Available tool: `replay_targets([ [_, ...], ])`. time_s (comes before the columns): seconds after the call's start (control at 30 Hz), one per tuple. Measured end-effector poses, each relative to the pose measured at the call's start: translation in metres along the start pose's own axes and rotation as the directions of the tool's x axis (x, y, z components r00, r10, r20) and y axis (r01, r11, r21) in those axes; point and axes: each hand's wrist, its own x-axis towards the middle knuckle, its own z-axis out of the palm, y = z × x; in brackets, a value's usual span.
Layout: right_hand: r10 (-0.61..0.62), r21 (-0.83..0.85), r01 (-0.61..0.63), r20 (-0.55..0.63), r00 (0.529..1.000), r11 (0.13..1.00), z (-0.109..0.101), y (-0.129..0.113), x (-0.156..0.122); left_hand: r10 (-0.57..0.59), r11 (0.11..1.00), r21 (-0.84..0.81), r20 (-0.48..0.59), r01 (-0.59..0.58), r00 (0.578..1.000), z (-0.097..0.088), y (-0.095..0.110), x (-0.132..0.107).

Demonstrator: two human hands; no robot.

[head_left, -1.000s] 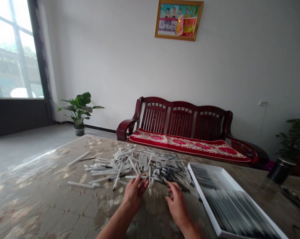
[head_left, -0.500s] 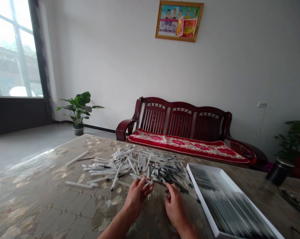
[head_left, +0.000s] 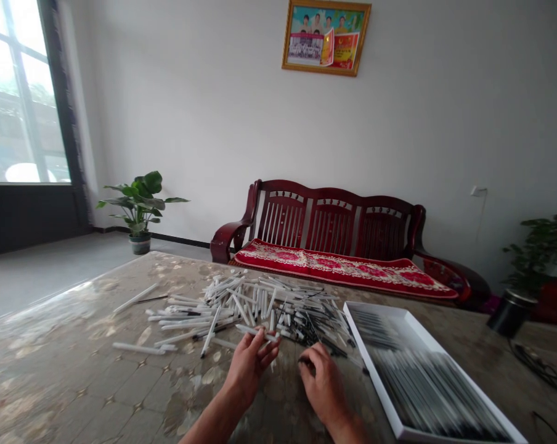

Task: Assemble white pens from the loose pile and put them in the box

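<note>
- Left hand [head_left: 251,365], left of the box [head_left: 377,379]: thumb and fingers pinch a white pen [head_left: 244,330]. Grip looks light; a loosened pinch could drop it.
- Right hand [head_left: 323,377], just left of the box: fingers curled; can't tell if anything's inside. A fumble looks likely if it's something thin.
- Pile [head_left: 248,303], left of the box, beyond the hands: jumbled, crossing pens. Pulling one could drag others loose.
- Stray pen [head_left: 137,349], well left of the box: round-looking, could roll if the table [head_left: 66,370] is bumped.
- Box contents [head_left: 438,391]: blurred rows; a knock could skew them.
</note>
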Motion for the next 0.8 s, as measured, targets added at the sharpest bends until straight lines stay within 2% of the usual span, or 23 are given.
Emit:
replay_targets([
  [0.17,-0.049,0.018,0.050,-0.051,0.997,0.999,0.002,0.002,-0.002,0.002,1.000,0.009,-0.013,-0.002,1.000,0.000,0.001,0.001],
  [0.33,-0.040,0.001,0.040,-0.081,0.996,0.999,0.004,0.009,-0.002,0.004,1.000,0.025,-0.025,-0.003,1.000,-0.002,0.000,0.002],
  [0.47,0.008,-0.148,-0.035,-0.179,0.984,0.988,-0.010,0.027,0.003,0.006,0.999,0.038,-0.023,-0.005,1.000,-0.005,-0.001,0.006],
  [0.57,0.027,-0.311,-0.102,-0.235,0.972,0.945,-0.024,0.047,0.007,0.003,0.999,0.045,-0.012,-0.003,1.000,-0.006,-0.001,0.006],
  [0.67,0.025,-0.430,-0.123,-0.227,0.974,0.894,-0.031,0.063,0.007,-0.003,0.999,0.035,-0.003,0.003,1.000,-0.004,0.000,0.005],
  [0.8,-0.008,-0.484,-0.081,-0.179,0.984,0.871,-0.032,0.070,0.006,-0.018,0.999,-0.036,-0.009,0.017,1.000,-0.004,0.001,0.005],
])
